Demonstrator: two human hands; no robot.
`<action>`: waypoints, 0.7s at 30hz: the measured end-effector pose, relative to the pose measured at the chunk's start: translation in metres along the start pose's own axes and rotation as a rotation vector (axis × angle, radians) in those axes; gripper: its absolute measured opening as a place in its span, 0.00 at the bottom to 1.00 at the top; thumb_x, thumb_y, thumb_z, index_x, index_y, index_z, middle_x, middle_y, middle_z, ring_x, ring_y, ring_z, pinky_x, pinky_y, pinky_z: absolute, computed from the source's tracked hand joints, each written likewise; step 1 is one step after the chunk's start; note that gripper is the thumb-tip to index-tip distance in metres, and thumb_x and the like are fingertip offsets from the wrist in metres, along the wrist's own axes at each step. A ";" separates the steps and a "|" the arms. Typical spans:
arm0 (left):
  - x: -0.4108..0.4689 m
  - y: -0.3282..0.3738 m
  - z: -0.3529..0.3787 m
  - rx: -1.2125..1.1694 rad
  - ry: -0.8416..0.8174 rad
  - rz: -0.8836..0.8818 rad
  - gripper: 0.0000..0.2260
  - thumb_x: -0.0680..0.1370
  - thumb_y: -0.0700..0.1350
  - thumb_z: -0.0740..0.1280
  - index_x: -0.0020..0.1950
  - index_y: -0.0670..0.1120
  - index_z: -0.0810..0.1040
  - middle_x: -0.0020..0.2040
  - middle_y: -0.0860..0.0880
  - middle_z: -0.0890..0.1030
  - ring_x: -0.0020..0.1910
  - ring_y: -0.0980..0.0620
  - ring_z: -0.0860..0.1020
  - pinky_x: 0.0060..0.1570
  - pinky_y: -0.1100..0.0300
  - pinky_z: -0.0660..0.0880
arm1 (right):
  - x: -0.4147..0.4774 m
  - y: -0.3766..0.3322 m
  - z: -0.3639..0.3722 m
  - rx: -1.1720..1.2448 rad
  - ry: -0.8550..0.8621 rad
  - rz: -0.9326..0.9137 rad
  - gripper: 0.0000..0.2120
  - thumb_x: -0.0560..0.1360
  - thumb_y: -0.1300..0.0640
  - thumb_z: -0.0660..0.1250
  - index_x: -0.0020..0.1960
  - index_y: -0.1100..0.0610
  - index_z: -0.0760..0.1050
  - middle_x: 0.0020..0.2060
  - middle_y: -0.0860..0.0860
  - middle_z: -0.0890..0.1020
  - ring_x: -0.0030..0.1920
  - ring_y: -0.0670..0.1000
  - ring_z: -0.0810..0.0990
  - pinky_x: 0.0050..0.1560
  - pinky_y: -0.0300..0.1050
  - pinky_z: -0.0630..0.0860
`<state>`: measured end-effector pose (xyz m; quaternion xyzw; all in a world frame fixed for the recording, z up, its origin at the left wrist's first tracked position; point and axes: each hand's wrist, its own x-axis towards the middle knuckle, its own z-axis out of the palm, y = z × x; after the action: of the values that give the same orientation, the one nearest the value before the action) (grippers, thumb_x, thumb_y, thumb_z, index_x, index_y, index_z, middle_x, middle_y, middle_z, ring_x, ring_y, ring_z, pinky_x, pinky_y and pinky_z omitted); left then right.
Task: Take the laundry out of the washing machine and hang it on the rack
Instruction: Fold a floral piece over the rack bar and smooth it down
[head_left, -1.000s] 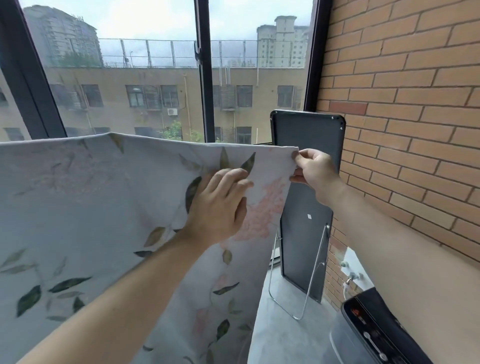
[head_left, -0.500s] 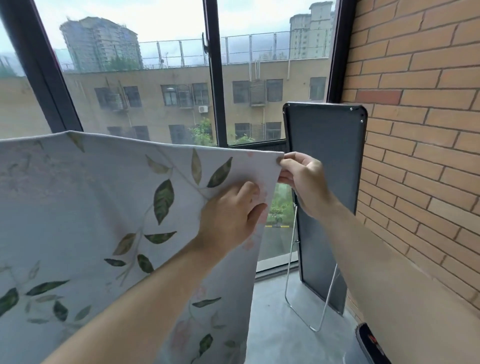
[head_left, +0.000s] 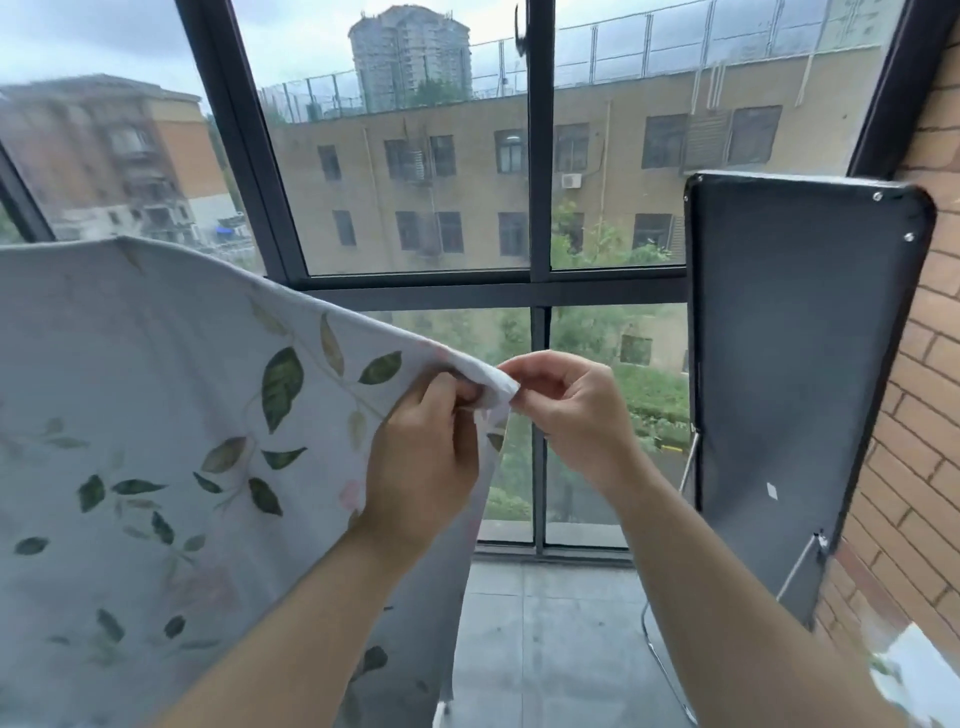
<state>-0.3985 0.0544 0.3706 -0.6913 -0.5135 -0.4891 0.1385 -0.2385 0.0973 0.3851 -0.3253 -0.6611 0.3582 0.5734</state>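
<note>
As my left hand (head_left: 421, 467) and right hand (head_left: 571, 410) both pinch its corner (head_left: 496, 388), the leaf-print sheet (head_left: 156, 415) stretches leftward from that corner, nearer my left.

Left hand (head_left: 422, 460), right hand (head_left: 574, 415), fingers (head_left: 525, 370) pinched

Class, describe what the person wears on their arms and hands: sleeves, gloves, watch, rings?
Nothing worn shows. The left hand and right hand are bare: no gloves, rings or wristwatch. The left forearm and right forearm are uncovered to the picture's edge, with no sleeve in view.
</note>
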 end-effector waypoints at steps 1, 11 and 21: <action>0.002 -0.005 -0.003 -0.022 0.001 -0.041 0.05 0.76 0.36 0.68 0.49 0.44 0.78 0.44 0.50 0.81 0.39 0.52 0.79 0.37 0.53 0.78 | 0.004 0.005 0.004 0.017 0.003 -0.008 0.12 0.72 0.70 0.73 0.46 0.54 0.85 0.39 0.47 0.87 0.40 0.45 0.85 0.42 0.37 0.79; 0.029 -0.040 -0.056 -0.079 -0.063 -0.405 0.09 0.77 0.40 0.68 0.50 0.52 0.84 0.44 0.59 0.84 0.45 0.61 0.80 0.43 0.72 0.73 | 0.046 0.055 0.092 -0.081 0.078 0.181 0.06 0.80 0.49 0.65 0.47 0.49 0.79 0.39 0.46 0.84 0.41 0.47 0.83 0.43 0.54 0.80; 0.062 -0.086 -0.132 0.007 -0.087 -0.405 0.09 0.74 0.57 0.71 0.41 0.53 0.83 0.29 0.59 0.78 0.28 0.61 0.75 0.27 0.71 0.67 | 0.109 0.018 0.192 0.182 0.026 -0.062 0.10 0.82 0.49 0.60 0.43 0.45 0.75 0.29 0.44 0.75 0.29 0.44 0.70 0.30 0.41 0.68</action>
<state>-0.5421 0.0355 0.4588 -0.5940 -0.6489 -0.4751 0.0175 -0.4432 0.1793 0.4105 -0.2558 -0.6280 0.3949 0.6199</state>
